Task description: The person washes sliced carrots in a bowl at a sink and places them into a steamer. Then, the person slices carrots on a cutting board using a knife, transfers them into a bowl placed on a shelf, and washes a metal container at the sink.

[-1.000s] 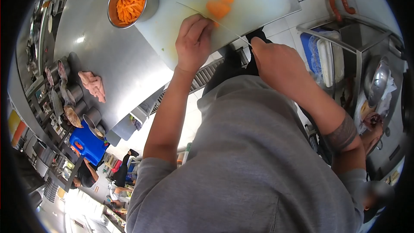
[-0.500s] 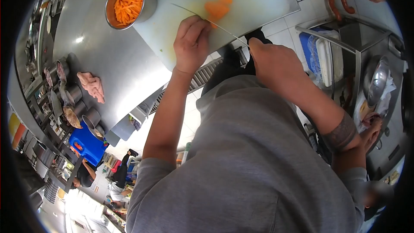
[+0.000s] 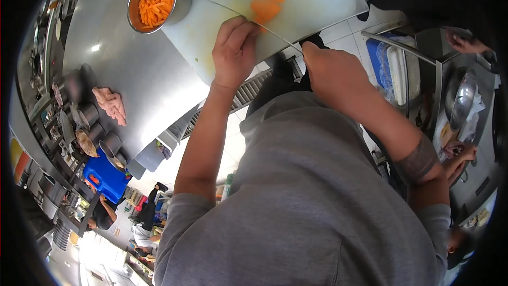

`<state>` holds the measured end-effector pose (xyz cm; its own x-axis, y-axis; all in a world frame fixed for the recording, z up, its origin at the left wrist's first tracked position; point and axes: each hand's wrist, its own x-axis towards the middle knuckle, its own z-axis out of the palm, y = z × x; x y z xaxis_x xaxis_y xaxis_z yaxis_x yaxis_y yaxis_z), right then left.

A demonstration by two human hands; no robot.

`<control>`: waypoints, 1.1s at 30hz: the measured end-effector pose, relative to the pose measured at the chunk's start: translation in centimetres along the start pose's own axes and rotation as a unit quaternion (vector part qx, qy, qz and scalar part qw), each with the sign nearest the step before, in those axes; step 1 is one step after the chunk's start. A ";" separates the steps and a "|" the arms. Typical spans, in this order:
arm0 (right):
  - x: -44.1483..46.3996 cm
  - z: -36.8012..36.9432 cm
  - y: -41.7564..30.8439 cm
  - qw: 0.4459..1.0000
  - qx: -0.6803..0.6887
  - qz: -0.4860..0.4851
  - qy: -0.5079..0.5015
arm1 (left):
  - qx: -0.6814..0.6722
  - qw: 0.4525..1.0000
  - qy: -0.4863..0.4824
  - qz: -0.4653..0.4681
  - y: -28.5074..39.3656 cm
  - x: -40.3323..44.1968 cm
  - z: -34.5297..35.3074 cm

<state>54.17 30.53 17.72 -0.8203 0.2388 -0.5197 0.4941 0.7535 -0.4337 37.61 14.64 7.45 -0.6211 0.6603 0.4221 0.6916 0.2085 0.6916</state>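
On the white cutting board (image 3: 211,26), my left hand (image 3: 234,53) is closed, its curled fingers pressed down beside the blade of a knife (image 3: 275,35). A bit of orange carrot shows at those fingertips; the rest of it is hidden under the fingers and blade. My right hand (image 3: 336,71) wraps round the knife's handle, and the blade reaches diagonally across the board past my left fingers. Cut carrot pieces (image 3: 265,9) lie just beyond the blade. To the left stands a metal container (image 3: 182,2) full of carrot strips (image 3: 157,4).
A pinkish cloth (image 3: 110,105) lies on the steel counter (image 3: 132,69). Metal pots (image 3: 111,143) and a blue plastic container (image 3: 107,176) are at lower left. On the right are a metal cart (image 3: 402,47), a steel bowl (image 3: 461,98) and co-workers' hands (image 3: 468,43).
My hands and the knife stay almost in place. At the upper right, a person in dark clothing has moved further into view, and that person's hand is lower.
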 end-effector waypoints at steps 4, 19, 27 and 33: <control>1.7 1.7 0.9 1.000 0.008 -0.015 0.020 | -0.022 0.998 -0.022 -0.054 0.1 -0.4 -0.2; 2.0 2.0 0.9 1.000 0.005 -0.018 0.003 | 0.007 1.000 -0.019 -0.020 0.0 -0.4 -0.2; 0.5 -0.5 -0.1 1.000 0.002 -0.025 0.009 | 0.035 0.999 -0.001 -0.018 0.0 -0.9 0.0; -0.4 -1.8 -0.7 1.000 0.000 -0.015 -0.003 | 0.026 1.000 0.003 -0.017 0.0 -0.9 0.1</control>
<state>53.69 31.01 19.57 -0.8327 0.2135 -0.5109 0.4700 0.7604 -0.4483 38.20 14.18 7.02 -0.6462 0.6483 0.4027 0.6885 0.2675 0.6741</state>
